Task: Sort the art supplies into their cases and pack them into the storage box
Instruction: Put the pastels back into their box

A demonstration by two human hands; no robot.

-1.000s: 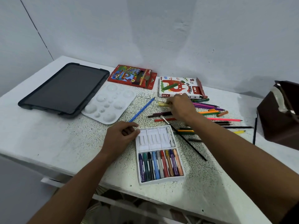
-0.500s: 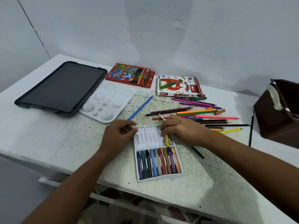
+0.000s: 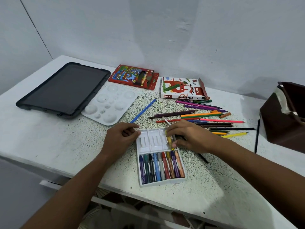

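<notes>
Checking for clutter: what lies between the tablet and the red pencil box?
In the head view, only the white palette lies between the tablet and the pencil box.

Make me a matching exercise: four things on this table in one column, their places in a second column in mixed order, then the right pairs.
1. tablet
2. brown box
3. yellow pastel
4. blue pencil

A. far right edge of the table
B. in the right hand, over the white tray
C. far left, beside the paint palette
D. lying loose, just beyond the left hand

Pairs: 1-C, 2-A, 3-B, 4-D
</notes>
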